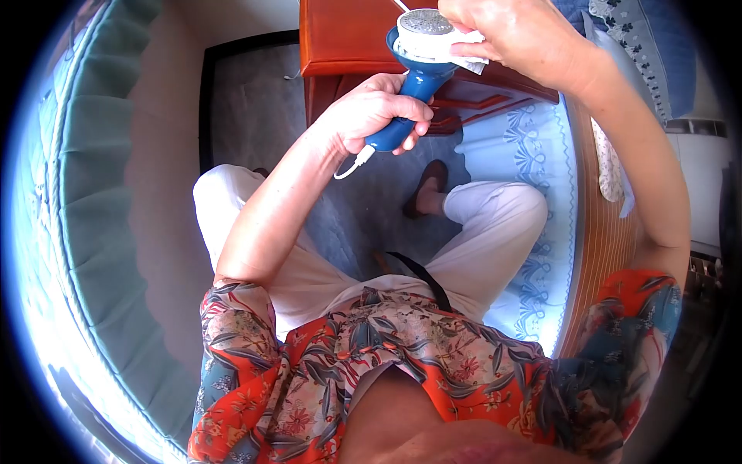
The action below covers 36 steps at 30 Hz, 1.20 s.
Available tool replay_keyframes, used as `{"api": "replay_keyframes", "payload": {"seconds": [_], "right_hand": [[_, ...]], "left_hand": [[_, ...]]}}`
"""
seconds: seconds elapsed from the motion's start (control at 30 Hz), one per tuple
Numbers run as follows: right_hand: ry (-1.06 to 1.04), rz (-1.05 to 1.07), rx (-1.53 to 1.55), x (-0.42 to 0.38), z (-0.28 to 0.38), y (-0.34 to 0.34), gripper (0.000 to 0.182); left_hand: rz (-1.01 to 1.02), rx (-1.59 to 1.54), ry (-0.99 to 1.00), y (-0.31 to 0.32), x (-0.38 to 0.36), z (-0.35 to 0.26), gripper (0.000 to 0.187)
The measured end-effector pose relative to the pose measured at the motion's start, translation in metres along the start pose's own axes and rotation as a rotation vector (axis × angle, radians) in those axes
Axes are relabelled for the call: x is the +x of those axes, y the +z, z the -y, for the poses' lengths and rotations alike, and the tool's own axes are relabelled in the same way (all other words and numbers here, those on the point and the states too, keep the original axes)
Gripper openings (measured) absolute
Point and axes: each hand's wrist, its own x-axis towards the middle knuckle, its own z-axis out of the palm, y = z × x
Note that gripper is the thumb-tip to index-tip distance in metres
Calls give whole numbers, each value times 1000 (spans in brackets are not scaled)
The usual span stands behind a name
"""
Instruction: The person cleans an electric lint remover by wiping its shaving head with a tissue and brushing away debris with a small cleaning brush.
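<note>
My left hand [380, 112] is wrapped around the blue handle of a fabric shaver [421, 80], held up in front of the red wooden cabinet. Its round head [425, 23], white with a silvery perforated metal disc, faces up toward me. A white cable [357, 162] is plugged into the bottom end of the handle. My right hand [522, 39] is closed on a white tissue or cloth [471, 56], pressed against the right side of the head. Part of the right fingers is cut off by the top edge. A thin white stick-like piece [399, 5] shows behind the head.
A red wooden cabinet [340, 39] stands just beyond my hands. On the right is a bed edge with a light blue embroidered skirt [522, 147] and a striped mat [610, 240]. Green curtain [100, 155] hangs at the left. My knees are spread above the grey floor [251, 100].
</note>
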Motion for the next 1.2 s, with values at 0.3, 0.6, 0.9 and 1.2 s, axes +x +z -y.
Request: {"api": "replay_keyframes", "payload": {"seconds": [0.3, 0.6, 0.9, 1.2], "right_hand": [[25, 137, 54, 4, 6, -1, 12], [74, -20, 212, 11, 5, 8, 11], [142, -247, 307, 21, 18, 25, 13], [113, -343, 154, 22, 26, 33, 13]], "left_hand": [[5, 30, -20, 5, 0, 2, 22], [-39, 46, -1, 5, 0, -2, 20], [-113, 62, 39, 2, 3, -1, 18], [-209, 103, 109, 3, 6, 4, 17]]}}
